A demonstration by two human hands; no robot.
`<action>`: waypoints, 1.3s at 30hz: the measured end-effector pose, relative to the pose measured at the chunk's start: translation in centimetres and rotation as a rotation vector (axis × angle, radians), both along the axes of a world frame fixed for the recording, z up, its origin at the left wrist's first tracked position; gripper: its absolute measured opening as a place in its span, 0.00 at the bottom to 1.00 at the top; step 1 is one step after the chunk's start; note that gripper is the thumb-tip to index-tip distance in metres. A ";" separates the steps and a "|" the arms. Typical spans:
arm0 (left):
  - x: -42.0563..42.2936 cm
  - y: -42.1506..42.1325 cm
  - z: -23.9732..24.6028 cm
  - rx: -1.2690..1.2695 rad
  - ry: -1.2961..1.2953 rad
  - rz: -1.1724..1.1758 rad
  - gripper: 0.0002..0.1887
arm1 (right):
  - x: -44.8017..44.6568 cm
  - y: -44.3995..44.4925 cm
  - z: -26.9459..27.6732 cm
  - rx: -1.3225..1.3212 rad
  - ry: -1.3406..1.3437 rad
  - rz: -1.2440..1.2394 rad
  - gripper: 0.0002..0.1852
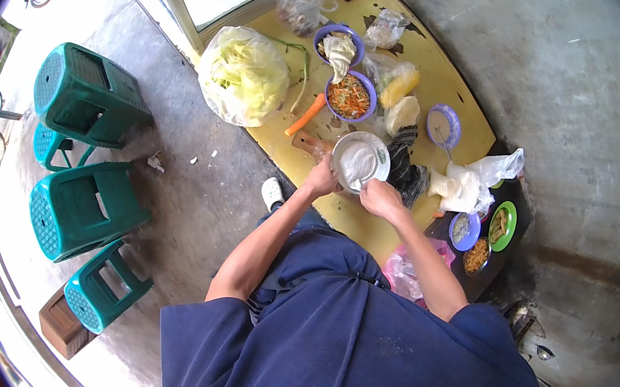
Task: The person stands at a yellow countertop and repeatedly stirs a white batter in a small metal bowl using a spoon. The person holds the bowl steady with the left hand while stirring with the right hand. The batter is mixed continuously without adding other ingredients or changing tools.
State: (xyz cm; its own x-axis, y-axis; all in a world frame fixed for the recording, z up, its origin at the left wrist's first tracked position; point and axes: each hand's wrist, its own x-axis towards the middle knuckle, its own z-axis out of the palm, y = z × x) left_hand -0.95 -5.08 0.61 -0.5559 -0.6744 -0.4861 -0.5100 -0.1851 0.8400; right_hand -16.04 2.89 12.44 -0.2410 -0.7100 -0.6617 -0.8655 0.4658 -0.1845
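Observation:
My left hand (pixel 322 178) grips the left rim of a round white bowl (pixel 382 159) holding a white, paste-like mix (pixel 357 162). At the bowl's lower edge my right hand (pixel 379 196) is closed on what looks like a spoon handle, mostly hidden by the fingers; its end dips into the mix. Behind the bowl lies a wooden cutting board (pixel 309 144), partly covered. A dark striped cloth (pixel 405 169) is just right of the bowl. Farther up are a carrot (pixel 305 115) and a purple bowl of shredded vegetables (pixel 349 97).
A bag of leafy greens (pixel 243 76) stands at the yellow table's (pixel 281 153) left edge. Right are a bowl of pale batter (pixel 443 126), white plastic bags (pixel 465 188) and a green plate of food (pixel 503 225). Green plastic stools (pixel 92 210) stand left on the floor.

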 end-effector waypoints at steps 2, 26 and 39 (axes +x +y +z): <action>0.1 -0.1 -0.1 0.021 -0.016 -0.015 0.37 | 0.0 -0.6 -0.4 -0.056 -0.092 -0.101 0.16; 0.2 -1.4 -0.9 0.056 0.027 -0.026 0.22 | 2.0 -1.6 3.7 0.024 0.020 0.053 0.17; 0.9 -3.2 -1.2 0.300 0.149 -0.025 0.23 | 0.3 -1.8 0.7 -0.032 -0.116 -0.156 0.18</action>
